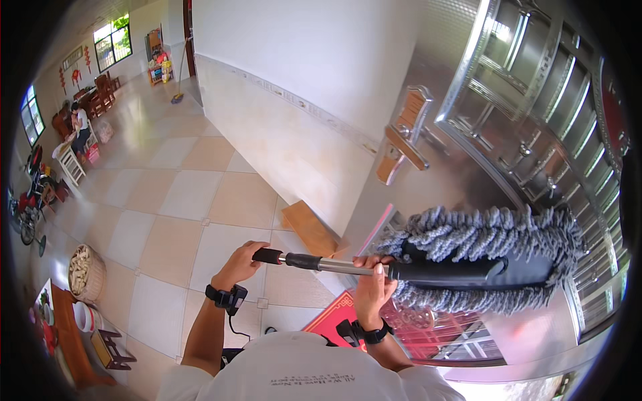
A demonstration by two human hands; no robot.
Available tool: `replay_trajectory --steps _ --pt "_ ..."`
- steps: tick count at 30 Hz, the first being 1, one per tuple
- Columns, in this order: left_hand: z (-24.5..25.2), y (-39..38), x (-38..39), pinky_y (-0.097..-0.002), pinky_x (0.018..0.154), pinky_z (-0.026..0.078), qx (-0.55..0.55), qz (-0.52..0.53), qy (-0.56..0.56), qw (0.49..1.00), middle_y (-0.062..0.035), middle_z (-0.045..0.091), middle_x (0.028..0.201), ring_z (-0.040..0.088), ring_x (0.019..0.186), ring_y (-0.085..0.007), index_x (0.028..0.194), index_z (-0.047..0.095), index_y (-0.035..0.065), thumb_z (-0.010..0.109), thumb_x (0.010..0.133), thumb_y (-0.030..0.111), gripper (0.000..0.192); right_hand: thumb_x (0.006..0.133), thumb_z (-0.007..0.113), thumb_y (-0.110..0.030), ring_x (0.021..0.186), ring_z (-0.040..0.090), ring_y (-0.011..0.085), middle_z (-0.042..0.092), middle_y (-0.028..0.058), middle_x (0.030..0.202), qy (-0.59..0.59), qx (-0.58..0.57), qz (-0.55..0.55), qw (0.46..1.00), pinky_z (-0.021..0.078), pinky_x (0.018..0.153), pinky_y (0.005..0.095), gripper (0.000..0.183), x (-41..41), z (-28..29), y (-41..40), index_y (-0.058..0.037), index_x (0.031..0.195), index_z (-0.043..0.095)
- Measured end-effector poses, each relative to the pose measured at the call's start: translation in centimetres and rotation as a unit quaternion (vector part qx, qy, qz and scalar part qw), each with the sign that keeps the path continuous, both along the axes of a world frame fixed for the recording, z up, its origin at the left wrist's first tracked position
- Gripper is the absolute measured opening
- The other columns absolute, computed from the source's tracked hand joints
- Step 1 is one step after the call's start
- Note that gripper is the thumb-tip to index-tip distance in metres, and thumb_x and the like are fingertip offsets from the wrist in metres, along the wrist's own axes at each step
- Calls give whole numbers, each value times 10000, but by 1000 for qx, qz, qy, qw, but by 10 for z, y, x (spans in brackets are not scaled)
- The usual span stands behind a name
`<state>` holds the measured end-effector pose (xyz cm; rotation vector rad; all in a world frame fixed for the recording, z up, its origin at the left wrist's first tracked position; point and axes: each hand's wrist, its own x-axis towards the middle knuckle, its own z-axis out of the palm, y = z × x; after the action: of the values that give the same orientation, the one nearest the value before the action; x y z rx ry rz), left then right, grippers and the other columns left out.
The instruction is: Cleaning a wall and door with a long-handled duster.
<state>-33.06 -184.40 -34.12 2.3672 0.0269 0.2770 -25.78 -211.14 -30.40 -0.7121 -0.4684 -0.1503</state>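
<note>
A duster with grey yarn strands [481, 233] and a black frame lies across the view, its metal telescopic handle [341, 266] pointing left. My left hand [246, 263] is closed around the black grip at the handle's far end. Nearer the head, my right hand [373, 285] holds the handle where the metal tube meets the black socket. The grey strands are in front of the shiny metal door [446, 175]; whether they touch it cannot be told. Above the duster is the door's lever handle [406, 145] with its wood-toned plate. Both wrists wear black straps with small devices.
A cardboard piece [310, 228] lies by the wall's foot. A red mat [333, 313] is at my feet. At left stand a basket [88, 273], a wooden stool [111, 348] and a motorcycle [30, 200]. A person [80, 128] sits farther off, near a white chair [72, 163].
</note>
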Motion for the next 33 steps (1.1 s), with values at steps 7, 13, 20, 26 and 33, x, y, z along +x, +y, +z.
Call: replay_trajectory --steps 7,13,20,26,33 --pt "-15 86 -19 -361 766 465 -15 24 -6 1000 -170 572 991 562 882 -338 1073 549 33 607 676 -56 410 862 503 -35 775 504 219 500 88 828 27 12 58 998 426 768 429 140 9 -5 86 -57 985 440" --pt "-40 133 -12 -336 703 472 -46 65 -16 997 -156 582 913 576 830 -309 1061 553 38 624 684 -44 392 882 506 -98 809 530 246 523 105 840 -34 -67 100 992 434 780 438 182 27 -8 143 -49 1030 412" --pt "-59 188 21 -344 723 478 -56 113 9 992 -154 599 918 590 836 -303 1048 554 46 651 691 -7 373 892 448 -36 911 547 267 534 124 886 -96 -125 251 955 427 827 433 161 97 8 227 -30 1045 398" --pt "-51 239 67 -352 759 472 -67 159 43 984 -157 609 950 593 882 -306 1059 555 59 679 678 24 403 907 458 -33 873 574 189 551 104 888 -101 -129 290 943 438 814 327 133 187 15 310 -6 1027 406" --pt "-23 272 115 -340 770 473 -80 167 9 983 -146 630 919 609 869 -284 1069 569 54 679 657 -7 430 892 474 -28 889 572 252 558 106 886 -49 -75 315 945 446 842 419 150 252 14 347 -45 1037 442"
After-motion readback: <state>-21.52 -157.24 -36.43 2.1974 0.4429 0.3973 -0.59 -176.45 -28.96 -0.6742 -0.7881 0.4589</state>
